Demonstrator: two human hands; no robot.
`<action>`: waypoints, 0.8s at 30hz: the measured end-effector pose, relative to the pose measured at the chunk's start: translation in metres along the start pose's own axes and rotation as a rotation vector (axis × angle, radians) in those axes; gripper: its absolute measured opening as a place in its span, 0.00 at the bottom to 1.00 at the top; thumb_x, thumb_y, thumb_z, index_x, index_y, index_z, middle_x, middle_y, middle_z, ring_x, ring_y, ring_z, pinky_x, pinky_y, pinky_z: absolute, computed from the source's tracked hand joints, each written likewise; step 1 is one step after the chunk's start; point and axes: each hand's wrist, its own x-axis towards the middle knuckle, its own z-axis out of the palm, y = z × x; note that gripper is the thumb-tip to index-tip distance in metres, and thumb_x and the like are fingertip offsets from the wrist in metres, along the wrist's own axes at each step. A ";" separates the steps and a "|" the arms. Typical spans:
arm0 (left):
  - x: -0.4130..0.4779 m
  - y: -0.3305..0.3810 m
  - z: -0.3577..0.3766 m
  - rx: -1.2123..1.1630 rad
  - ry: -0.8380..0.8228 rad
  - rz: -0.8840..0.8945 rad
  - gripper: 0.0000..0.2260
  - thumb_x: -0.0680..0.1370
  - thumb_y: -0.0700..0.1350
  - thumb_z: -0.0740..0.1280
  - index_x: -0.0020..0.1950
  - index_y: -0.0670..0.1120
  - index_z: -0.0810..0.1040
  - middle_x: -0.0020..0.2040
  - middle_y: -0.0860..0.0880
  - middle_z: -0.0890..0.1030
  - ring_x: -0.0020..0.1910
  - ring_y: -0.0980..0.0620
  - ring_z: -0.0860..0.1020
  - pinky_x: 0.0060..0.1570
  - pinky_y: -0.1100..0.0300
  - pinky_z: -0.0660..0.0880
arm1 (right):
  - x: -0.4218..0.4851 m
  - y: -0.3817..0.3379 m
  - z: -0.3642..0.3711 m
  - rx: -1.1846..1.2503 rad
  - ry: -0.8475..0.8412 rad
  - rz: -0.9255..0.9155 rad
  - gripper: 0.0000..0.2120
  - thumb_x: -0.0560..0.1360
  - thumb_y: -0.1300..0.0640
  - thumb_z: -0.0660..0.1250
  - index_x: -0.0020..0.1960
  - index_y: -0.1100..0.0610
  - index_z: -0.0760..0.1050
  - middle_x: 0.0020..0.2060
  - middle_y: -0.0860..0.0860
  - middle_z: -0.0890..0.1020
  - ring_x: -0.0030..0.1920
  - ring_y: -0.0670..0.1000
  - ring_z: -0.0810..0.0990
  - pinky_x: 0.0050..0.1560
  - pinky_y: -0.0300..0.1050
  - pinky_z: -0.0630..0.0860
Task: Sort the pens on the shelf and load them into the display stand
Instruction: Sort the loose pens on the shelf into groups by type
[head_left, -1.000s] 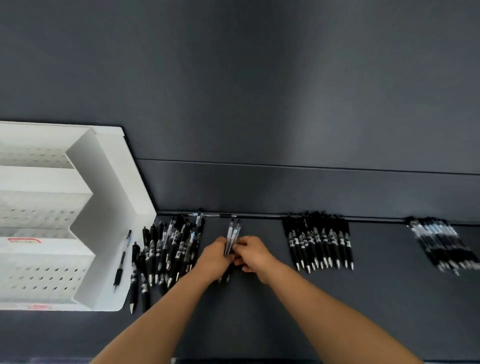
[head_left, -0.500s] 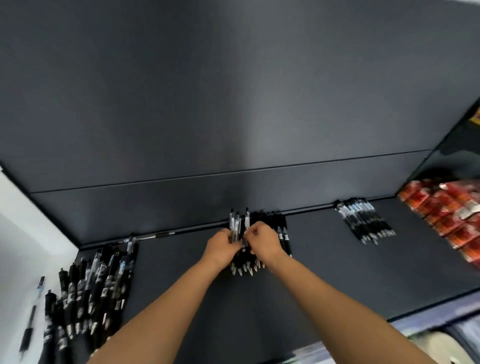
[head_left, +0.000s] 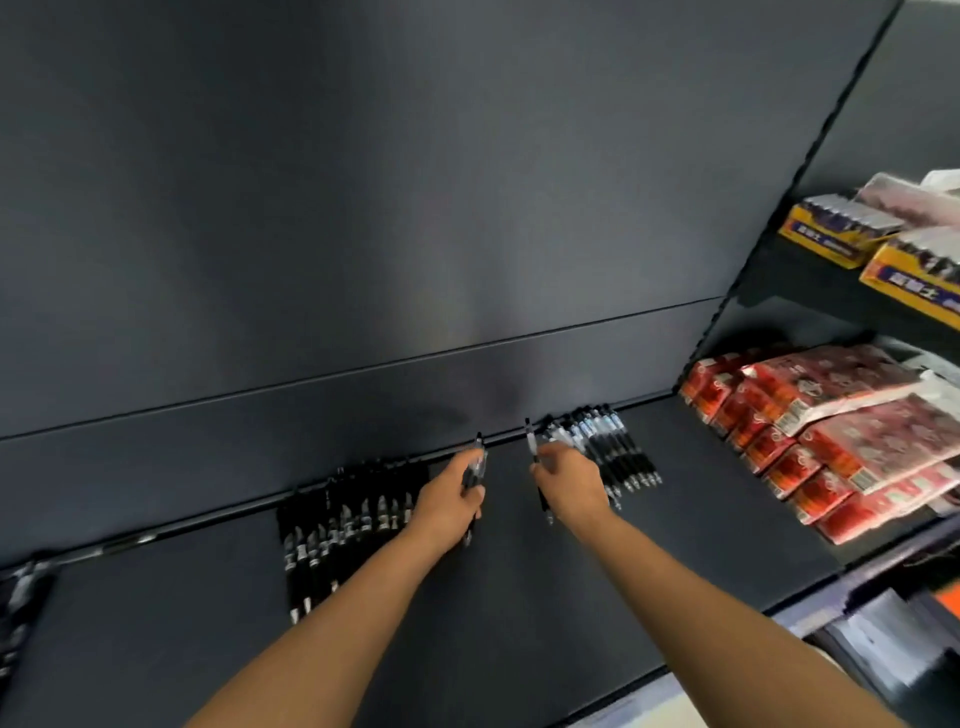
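Two bare arms are reaching over a smooth, matte dark shelf (head_left: 519, 613). The left hand (head_left: 449, 493) is curling its fingers round a slim pen (head_left: 475, 467), and the right hand (head_left: 571, 483) is pinching a second pen (head_left: 531, 441) between thumb and fingers. Glossy black pens (head_left: 343, 525) are lying in a flat row just left of the left hand, clear pens (head_left: 618, 447) are lying just beyond the right hand, and shiny red packs (head_left: 831, 431) are sitting stacked far right.
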 end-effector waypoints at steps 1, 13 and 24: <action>0.008 0.008 0.014 0.006 0.000 -0.001 0.18 0.81 0.40 0.57 0.69 0.52 0.67 0.38 0.48 0.76 0.32 0.59 0.71 0.27 0.73 0.66 | 0.007 0.012 -0.010 -0.018 0.017 0.013 0.14 0.79 0.55 0.61 0.64 0.55 0.73 0.55 0.56 0.81 0.53 0.57 0.80 0.45 0.43 0.73; 0.059 0.066 0.111 0.145 -0.021 -0.060 0.21 0.79 0.43 0.62 0.72 0.48 0.63 0.64 0.44 0.72 0.61 0.47 0.73 0.57 0.63 0.67 | 0.073 0.080 -0.068 -0.358 0.014 -0.108 0.09 0.79 0.55 0.60 0.57 0.56 0.73 0.54 0.56 0.77 0.51 0.60 0.79 0.42 0.48 0.75; 0.077 0.069 0.123 0.209 0.018 -0.111 0.19 0.78 0.38 0.62 0.69 0.42 0.68 0.67 0.44 0.62 0.64 0.48 0.70 0.65 0.67 0.60 | 0.088 0.091 -0.065 -0.362 -0.056 -0.198 0.12 0.79 0.58 0.59 0.61 0.56 0.73 0.59 0.57 0.73 0.53 0.61 0.78 0.48 0.51 0.77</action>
